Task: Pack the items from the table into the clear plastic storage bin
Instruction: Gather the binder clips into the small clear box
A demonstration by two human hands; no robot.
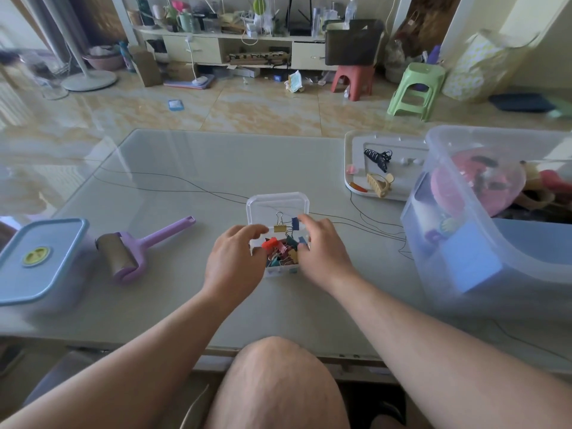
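two hands, left (233, 261) and right (322, 252), clasp an open clip box (278, 212); lint roller (130, 252) at nine o'clock, storage bin (483, 267) at three; no legible writing.

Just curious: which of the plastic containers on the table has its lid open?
The small clear clip box between the hands; the blue-lidded container is shut, and the storage bin has no lid on.

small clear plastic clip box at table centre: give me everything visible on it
The small clear plastic box looks like thin transparent plastic with rounded corners. Its hinged lid stands open, tipped away from the person. The base is heaped with coloured metal binder clips; two more lie against the lid. It sits on the glass table, the left hand and right hand gripping its sides.
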